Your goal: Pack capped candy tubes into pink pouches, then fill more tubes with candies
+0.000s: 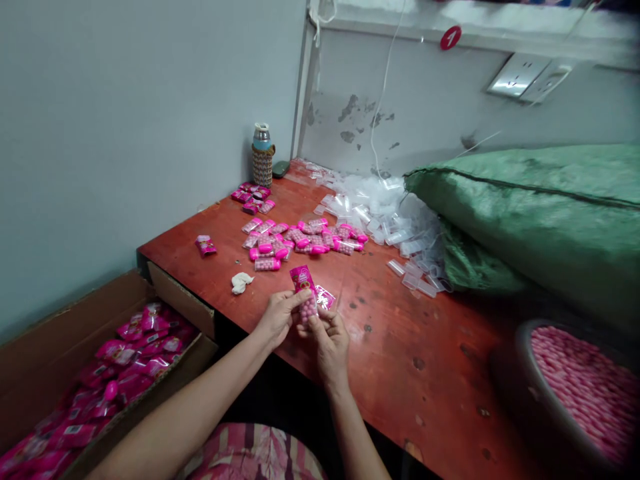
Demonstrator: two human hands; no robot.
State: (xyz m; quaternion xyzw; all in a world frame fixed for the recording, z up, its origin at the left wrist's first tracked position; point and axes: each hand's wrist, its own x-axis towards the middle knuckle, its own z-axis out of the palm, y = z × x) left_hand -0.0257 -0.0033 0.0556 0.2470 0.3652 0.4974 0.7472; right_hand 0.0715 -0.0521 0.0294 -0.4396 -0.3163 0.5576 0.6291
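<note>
Near the table's front edge, my left hand (281, 319) and my right hand (330, 343) hold one small container of pink beads (309, 309) between them. A pink printed wrapper (302, 277) covers its upper part. My left thumb presses on the wrapper, and my right thumb lies on the beaded lower end. Just behind my right hand a flat pink wrapper (325, 297) rests on the red table (380, 353). Beyond my hands lies a group of bead-filled clear containers with pink caps (305, 240).
An open cardboard box (181, 300) of pink packets stands at the left. Clear empty containers (395, 220) are heaped at the back, beside a green sack (530, 207). A dark tub (525, 373) of pink beads is at the right, a bottle (262, 157) at the back left.
</note>
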